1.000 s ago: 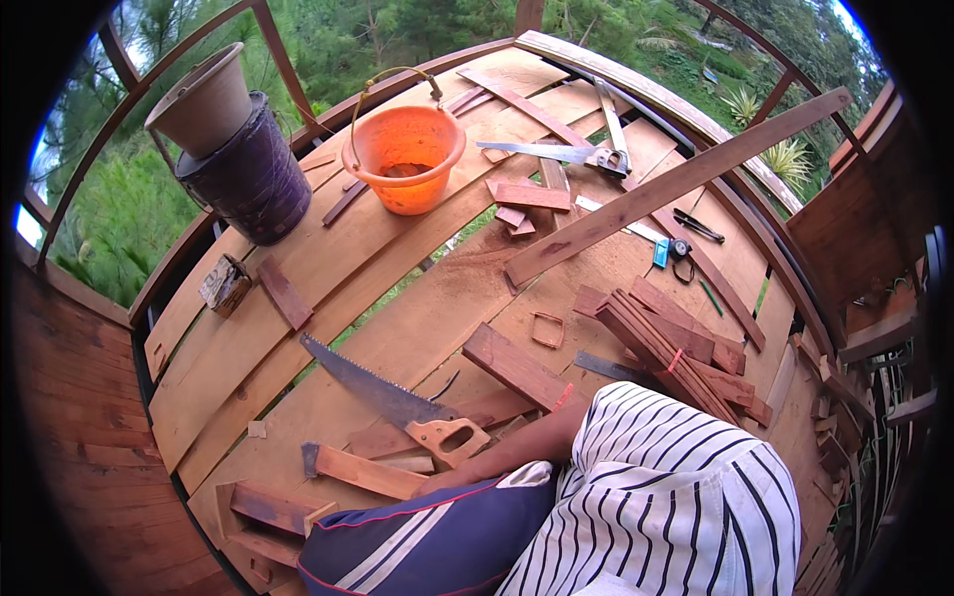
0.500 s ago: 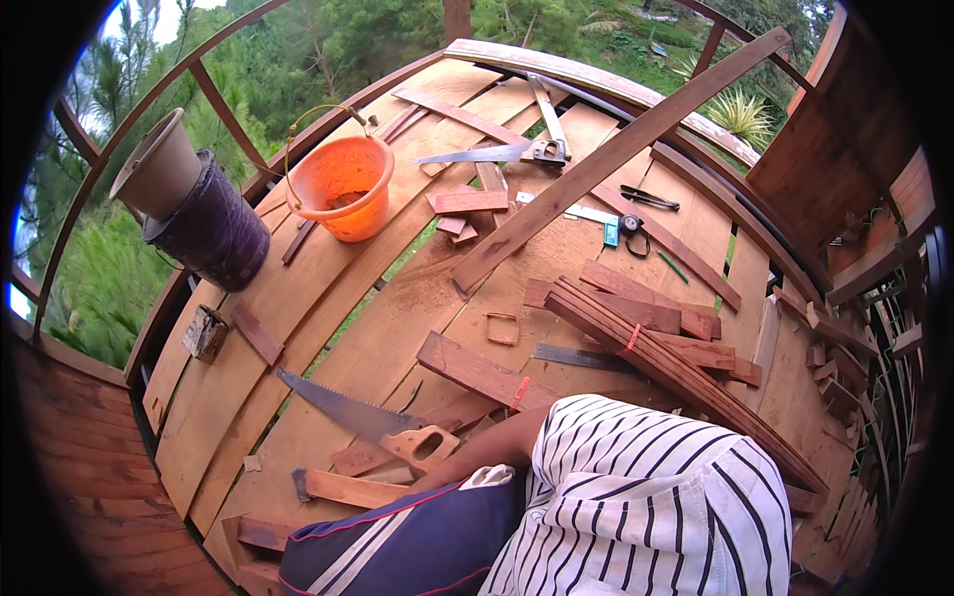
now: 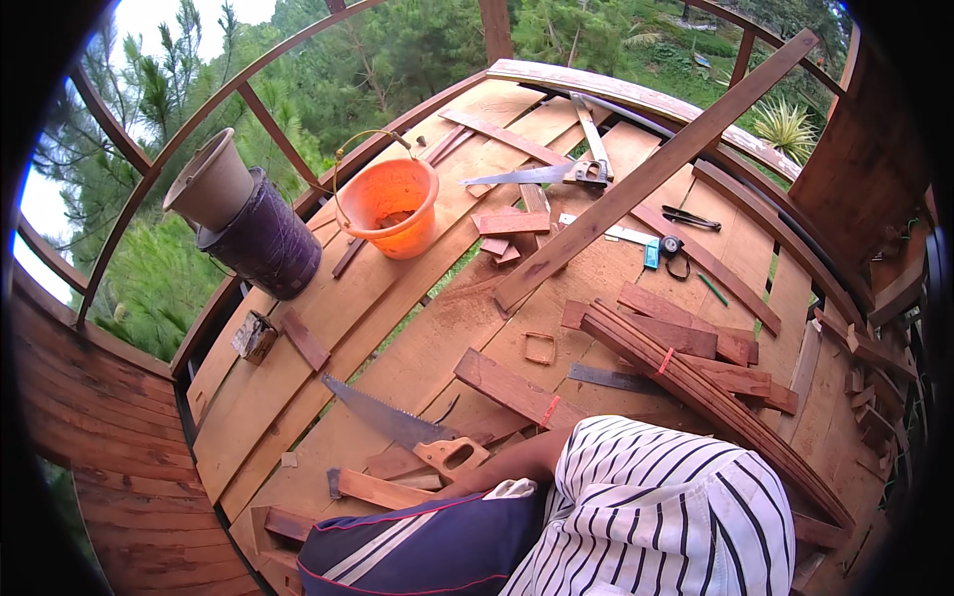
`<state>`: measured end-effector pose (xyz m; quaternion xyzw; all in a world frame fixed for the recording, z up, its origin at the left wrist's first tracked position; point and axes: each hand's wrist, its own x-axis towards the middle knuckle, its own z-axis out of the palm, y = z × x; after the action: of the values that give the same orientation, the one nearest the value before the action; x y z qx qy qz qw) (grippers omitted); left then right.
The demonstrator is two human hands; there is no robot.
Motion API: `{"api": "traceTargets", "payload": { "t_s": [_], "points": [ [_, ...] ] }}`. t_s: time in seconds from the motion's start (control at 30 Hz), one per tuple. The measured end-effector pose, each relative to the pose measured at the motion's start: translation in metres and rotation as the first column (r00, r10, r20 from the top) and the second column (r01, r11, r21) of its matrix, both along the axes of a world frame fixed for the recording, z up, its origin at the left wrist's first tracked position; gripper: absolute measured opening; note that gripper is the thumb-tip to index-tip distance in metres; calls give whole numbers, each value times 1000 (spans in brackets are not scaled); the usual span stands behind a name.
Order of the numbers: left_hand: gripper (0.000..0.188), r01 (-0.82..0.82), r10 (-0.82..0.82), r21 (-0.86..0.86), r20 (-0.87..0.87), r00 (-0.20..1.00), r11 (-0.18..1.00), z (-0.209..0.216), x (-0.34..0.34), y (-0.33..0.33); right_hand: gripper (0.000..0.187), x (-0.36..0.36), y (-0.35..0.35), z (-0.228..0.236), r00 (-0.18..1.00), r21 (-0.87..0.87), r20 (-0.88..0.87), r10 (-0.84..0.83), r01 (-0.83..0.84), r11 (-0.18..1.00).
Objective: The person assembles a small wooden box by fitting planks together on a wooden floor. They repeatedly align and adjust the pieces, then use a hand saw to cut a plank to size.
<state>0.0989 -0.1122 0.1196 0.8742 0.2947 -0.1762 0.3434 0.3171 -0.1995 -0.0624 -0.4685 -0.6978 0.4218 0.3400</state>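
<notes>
Head view: handsaw (image 3: 402, 425) lying on the plank floor (image 3: 298, 397) among cut offcuts, no cut under way — reaching hand hidden, grip cannot be told.

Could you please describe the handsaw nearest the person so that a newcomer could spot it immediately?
On the wooden plank floor, look just ahead of the person's striped sleeve. The handsaw lies there among offcuts, blade pointing toward the orange bucket. Unlike the far handsaw, its handle is pale wood.

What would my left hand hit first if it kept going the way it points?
Probably the short wood offcut just below the handsaw's handle. The left forearm aims there, but the fingers are hidden behind the blue shorts, so I'm unsure.
</notes>
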Motion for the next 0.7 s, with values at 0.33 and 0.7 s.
{"api": "traceTargets", "payload": {
  "t_s": [0.33, 0.7],
  "points": [
    [38, -20, 19, -22, -40, 999, 1000, 17, -22, -6, 41, 10, 1, -3, 1000, -13, 1, 15, -15, 1000],
    [30, -54, 53, -99, -21, 998, 994, 18, -86, -10, 42, -17, 49, 14, 997, -8, -32, 66, -66, 998]
  ]
}}
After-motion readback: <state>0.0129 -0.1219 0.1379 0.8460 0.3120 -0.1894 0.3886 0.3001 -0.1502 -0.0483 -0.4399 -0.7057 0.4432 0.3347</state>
